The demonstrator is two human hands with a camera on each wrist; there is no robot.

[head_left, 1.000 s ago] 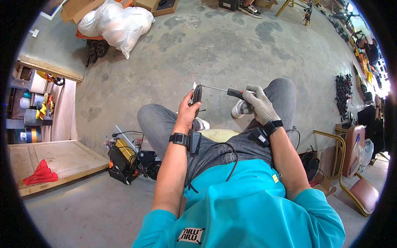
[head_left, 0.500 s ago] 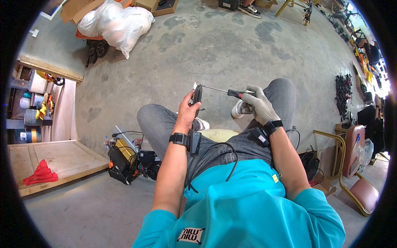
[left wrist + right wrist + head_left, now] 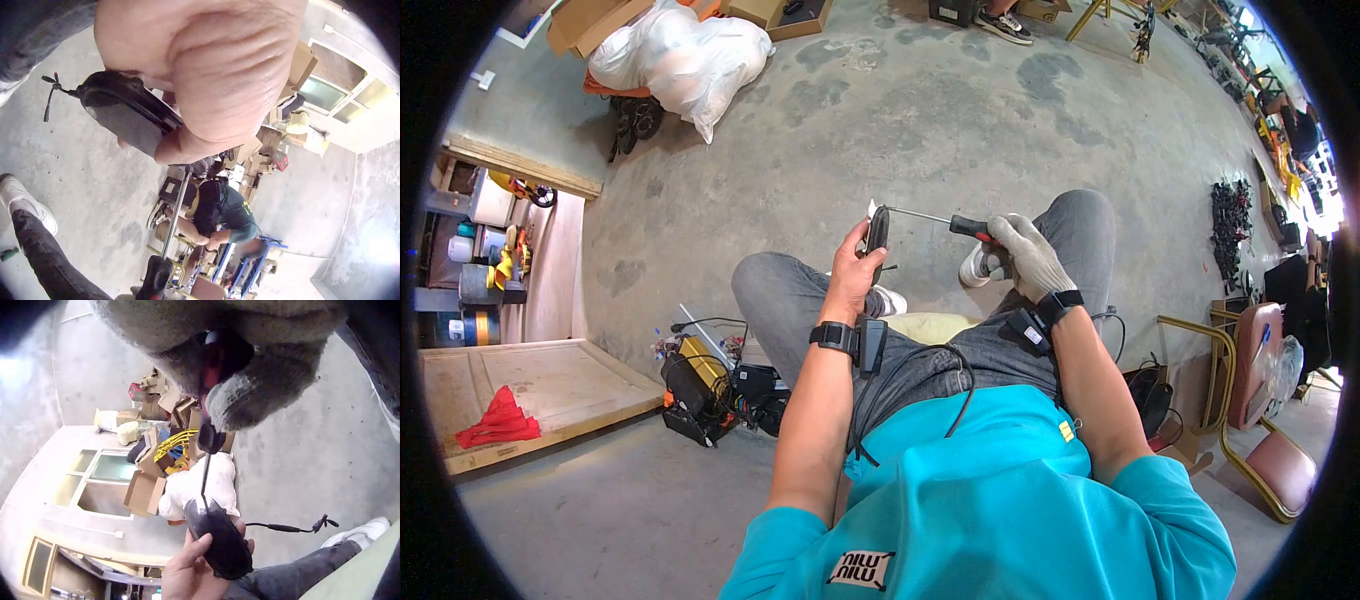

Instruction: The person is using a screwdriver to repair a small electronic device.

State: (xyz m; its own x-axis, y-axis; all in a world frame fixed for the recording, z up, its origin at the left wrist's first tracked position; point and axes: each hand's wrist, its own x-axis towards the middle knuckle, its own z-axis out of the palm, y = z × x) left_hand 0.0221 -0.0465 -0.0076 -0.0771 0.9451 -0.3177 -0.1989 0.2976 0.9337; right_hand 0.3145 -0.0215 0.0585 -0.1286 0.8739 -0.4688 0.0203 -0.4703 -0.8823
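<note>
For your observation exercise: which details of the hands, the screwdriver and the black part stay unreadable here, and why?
- Screwdriver tip: hidden at the black part in every view.
- Handle: right wrist view, the gloved right hand covers it.
- Black part's far face: left wrist view, left hand blocks it.
- Fastener: too small.

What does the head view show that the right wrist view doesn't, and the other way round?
Only the head view shows the red cloth on the wooden board, the white bags and the chair. Only the right wrist view shows stacked cardboard boxes and a thin wire trailing from the black part. Both show the left hand gripping that black part and the gloved right hand gripping the screwdriver, its tip at the part.
</note>
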